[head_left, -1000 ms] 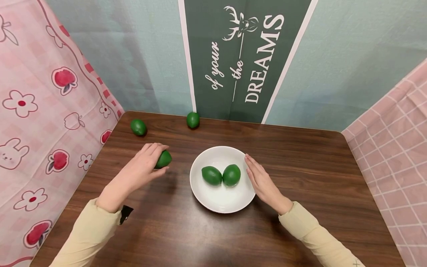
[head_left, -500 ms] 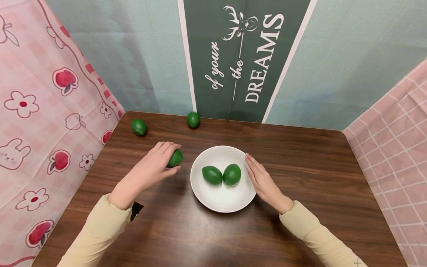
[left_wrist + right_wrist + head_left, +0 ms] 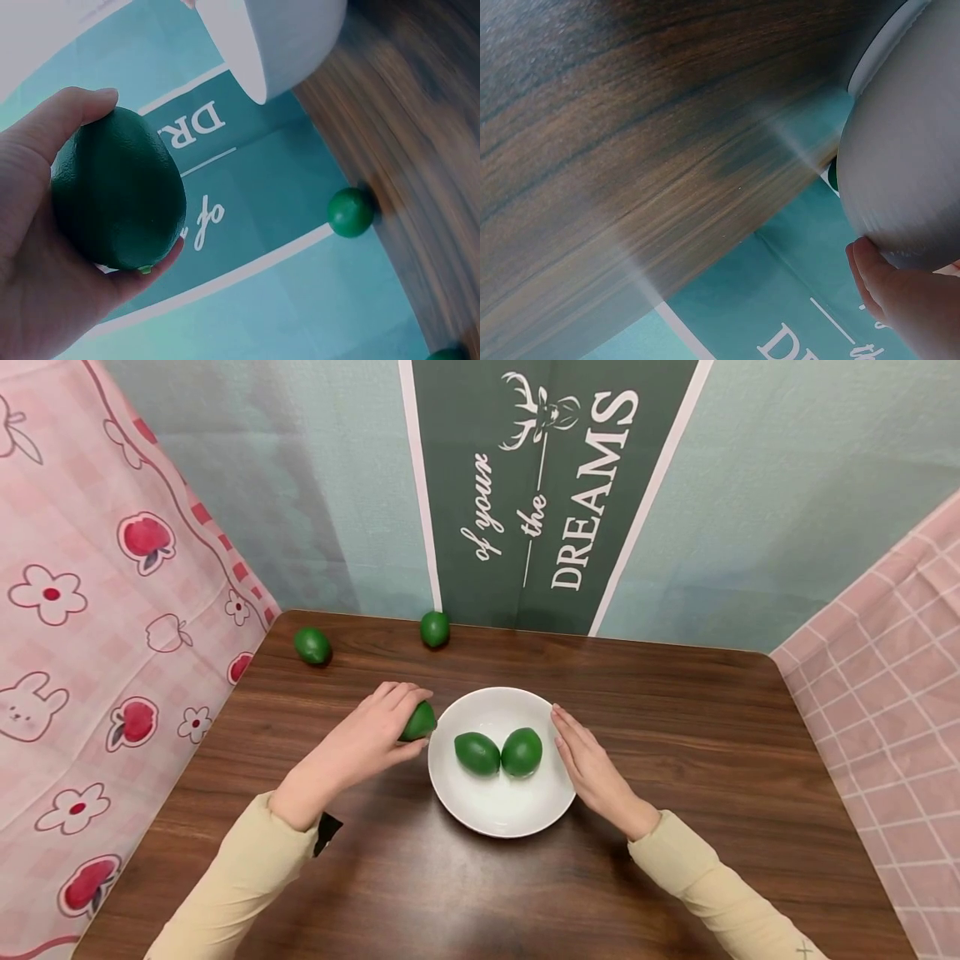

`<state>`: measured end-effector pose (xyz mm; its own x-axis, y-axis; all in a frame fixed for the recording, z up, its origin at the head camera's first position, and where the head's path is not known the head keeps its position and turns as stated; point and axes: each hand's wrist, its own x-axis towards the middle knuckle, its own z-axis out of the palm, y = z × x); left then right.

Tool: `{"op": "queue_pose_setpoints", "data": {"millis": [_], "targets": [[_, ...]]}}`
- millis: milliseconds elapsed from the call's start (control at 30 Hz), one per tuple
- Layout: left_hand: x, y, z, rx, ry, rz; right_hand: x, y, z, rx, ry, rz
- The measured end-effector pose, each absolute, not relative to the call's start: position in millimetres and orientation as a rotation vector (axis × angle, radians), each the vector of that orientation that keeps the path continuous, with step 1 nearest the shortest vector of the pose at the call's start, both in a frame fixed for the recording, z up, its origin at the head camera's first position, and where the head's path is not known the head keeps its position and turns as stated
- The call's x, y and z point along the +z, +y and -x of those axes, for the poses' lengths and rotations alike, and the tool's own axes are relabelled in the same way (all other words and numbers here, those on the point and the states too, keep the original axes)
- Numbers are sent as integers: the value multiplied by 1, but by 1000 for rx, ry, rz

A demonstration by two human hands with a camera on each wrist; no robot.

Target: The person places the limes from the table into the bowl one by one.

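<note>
My left hand (image 3: 362, 739) grips a green lime (image 3: 420, 721) just at the left rim of a white bowl (image 3: 498, 814). In the left wrist view, thumb and fingers wrap this lime (image 3: 124, 191) from both sides, and its small stem end shows at the bottom. Two more limes, a left one (image 3: 477, 753) and a right one (image 3: 521, 752), lie side by side inside the bowl. With fingers straight, my right hand (image 3: 596, 772) rests against the bowl's right side. The right wrist view shows its fingertips touching the outer wall of the bowl (image 3: 904, 150).
On the brown wooden table (image 3: 675, 718), one lime (image 3: 312, 646) lies at the back left corner and another lime (image 3: 434, 629) by the back edge. A printed cloth (image 3: 555, 485) hangs behind the table, and pink cloths stand at both sides.
My left hand has moved right with the lime, from left of the bowl up to its rim. The right hand and the bowl have stayed in place.
</note>
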<state>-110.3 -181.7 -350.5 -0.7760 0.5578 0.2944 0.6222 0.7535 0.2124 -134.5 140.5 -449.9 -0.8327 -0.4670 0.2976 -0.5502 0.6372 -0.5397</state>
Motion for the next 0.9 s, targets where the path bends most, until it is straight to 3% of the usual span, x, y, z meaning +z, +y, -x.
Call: {"op": "queue_pose_setpoints", "data": {"millis": [900], "targets": [[-357,-143,112,-432,-2770,1073,-450,140,134,967,-2720,-849]]}}
